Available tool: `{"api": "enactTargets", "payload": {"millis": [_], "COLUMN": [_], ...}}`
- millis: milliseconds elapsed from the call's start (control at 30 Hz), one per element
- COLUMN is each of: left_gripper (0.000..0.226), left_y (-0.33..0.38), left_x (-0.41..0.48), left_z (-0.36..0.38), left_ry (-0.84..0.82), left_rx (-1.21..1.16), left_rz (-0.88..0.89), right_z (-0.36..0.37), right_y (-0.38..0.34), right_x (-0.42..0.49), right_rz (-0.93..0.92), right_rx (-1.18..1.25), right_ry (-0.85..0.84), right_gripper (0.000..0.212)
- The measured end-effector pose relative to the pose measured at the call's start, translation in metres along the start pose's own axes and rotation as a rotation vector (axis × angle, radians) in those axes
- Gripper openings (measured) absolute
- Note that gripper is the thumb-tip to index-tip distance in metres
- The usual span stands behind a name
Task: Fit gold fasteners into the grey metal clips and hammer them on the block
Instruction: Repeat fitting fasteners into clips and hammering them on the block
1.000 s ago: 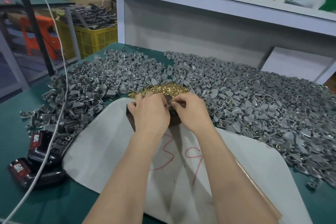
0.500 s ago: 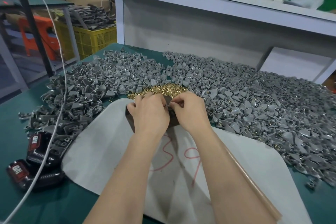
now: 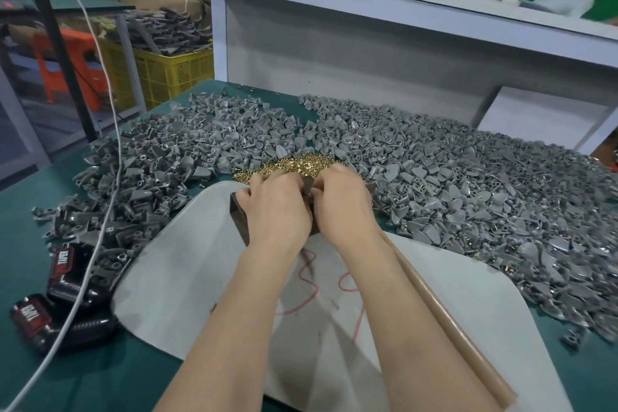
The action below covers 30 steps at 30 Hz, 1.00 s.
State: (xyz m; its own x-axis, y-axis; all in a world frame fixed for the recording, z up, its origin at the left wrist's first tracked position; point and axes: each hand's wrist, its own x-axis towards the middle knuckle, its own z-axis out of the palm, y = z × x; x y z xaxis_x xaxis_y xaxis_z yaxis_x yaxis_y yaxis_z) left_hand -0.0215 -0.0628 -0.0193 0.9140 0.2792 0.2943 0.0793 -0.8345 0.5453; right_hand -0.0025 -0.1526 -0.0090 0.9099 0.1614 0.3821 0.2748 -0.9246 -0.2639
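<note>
Green matting covers the desk [image 3: 83, 378] at which we work, and nearest to us a white sheet [image 3: 187, 278] marked with red scrawl lies across it, a brown strip [image 3: 444, 321] showing along its right edge. To the left of the sheet sit two black packs [image 3: 63, 271] with red labels, and a white cable [image 3: 100, 211] runs over them and on across the desk. Our bare forearms reach forward over the sheet to its far end, where a dark block [image 3: 239, 217] stands. Both hands meet on top of that block: the left hand [image 3: 277, 207] has its fingers curled down over the block's top, the right hand [image 3: 344, 201] is curled in beside it, and between their fingertips we pinch a grey clip [image 3: 306, 189], most of it hidden by the fingers. Whether a fastener sits in it we cannot tell. Just beyond our knuckles lies a small heap of gold fasteners [image 3: 294, 165], touching the far edge of the sheet. Loose grey clips [image 3: 160, 170] are heaped around it, one spread to the left and a wider one reaching away to the right. Behind the desk rises a pale grey shelf [image 3: 401, 3], and off to the far left a yellow crate [image 3: 167, 70] holds more grey parts.
</note>
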Motion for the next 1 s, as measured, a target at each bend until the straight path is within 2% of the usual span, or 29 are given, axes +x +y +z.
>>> {"api": "enactTargets", "payload": {"millis": [400,667,867,933,1000], "left_gripper": [0.022,0.016,0.013,0.012,0.012], "left_y": [0.001,-0.001,-0.001,-0.001,-0.001], "left_x": [0.0,0.001,-0.001,-0.001,0.0], "left_z": [-0.001,0.001,-0.001,-0.003,-0.002], "left_ry": [0.017,0.019,0.001,-0.01,-0.015], "left_rx": [0.025,-0.037,-0.022,-0.017,-0.017], "left_rz": [0.024,0.009,-0.006,-0.007,-0.004], "right_z": [-0.009,-0.006,-0.011,-0.02,-0.028], "right_y": [-0.009,-0.002,0.004,0.02,0.042], "right_x": [0.004,0.006,0.004,0.0,-0.006], "right_rz": [-0.053,0.068,0.069,0.147,0.291], "right_rx": [-0.073,0.051,0.154,0.236,0.146], "right_ry": [-0.085,-0.108,-0.14,-0.116,-0.143], "right_gripper": [0.014,0.013,0.017,0.025,0.028]}}
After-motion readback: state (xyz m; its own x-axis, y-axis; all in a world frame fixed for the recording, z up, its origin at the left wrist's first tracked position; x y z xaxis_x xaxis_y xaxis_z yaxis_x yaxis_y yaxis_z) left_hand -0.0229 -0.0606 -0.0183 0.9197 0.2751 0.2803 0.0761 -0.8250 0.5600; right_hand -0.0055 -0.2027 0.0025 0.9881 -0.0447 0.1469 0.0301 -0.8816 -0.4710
